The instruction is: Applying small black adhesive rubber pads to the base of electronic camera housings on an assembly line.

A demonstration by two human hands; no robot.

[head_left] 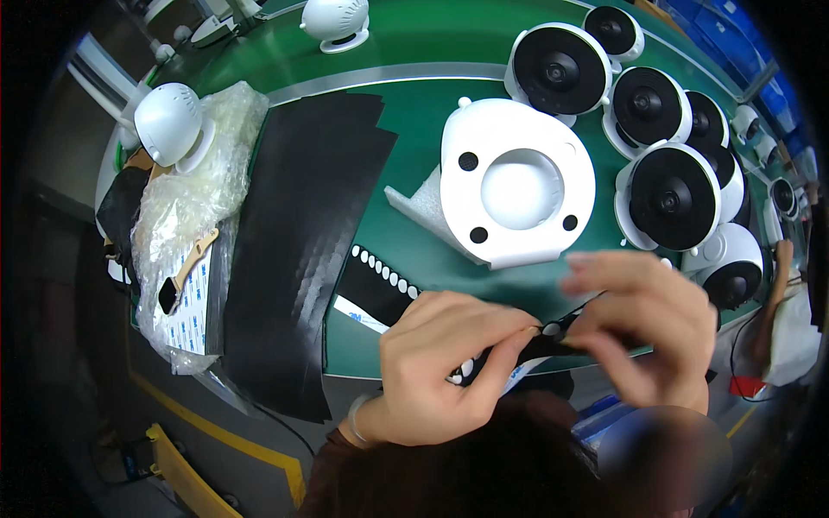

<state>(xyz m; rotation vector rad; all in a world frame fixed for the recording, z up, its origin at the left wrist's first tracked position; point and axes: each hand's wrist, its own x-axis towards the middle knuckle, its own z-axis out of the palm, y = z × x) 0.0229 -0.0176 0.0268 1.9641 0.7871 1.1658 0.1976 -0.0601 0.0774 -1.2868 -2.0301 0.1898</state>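
My left hand (pixel 449 363) pinches a black strip of round pads (pixel 376 289) between thumb and index finger. White circles line the strip's edge, and a white backing shows below it. Beside it my right hand (pixel 643 324), partly blurred, has thumb and a finger closed at the strip; another finger points left, and whatever is between the fingertips is too small to make out. Just beyond my hands a white camera-like device (pixel 459 194) lies with its round base facing up, on a piece of white foam (pixel 423 205). Black round pads sit on that base.
Several white devices with black round fronts (pixel 669 200) crowd the right. Large black sheets (pixel 289 207) lie left of my hands. Farther left are a plastic bag (pixel 229 147), a smartwatch (pixel 173 289) and another white device (pixel 168 121). One more device (pixel 337 22) stands at the back.
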